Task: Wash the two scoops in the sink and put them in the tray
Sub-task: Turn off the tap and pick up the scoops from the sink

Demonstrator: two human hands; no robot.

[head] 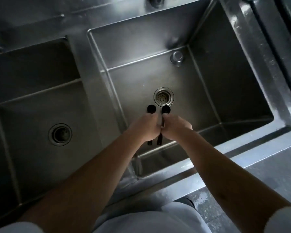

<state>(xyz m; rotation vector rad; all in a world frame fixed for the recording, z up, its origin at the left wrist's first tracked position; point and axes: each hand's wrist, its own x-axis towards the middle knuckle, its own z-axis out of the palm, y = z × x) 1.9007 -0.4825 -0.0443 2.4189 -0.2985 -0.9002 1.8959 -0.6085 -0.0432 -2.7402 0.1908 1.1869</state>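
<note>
Over the right basin of a steel double sink [238, 101], left hand [145, 127] and right hand [175, 126] pressed knuckle to knuckle, each fist closed round one scoop. Left scoop [151, 108] and right scoop [166, 109] jutting toward 12 o'clock, just short of the drain strainer [163, 98]. Both black, small round bowls, flat handle ends poking out at 6 o'clock.

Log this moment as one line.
left hand: holds left scoop | right hand: holds right scoop | over right basin, near drain | tray: unseen
</note>
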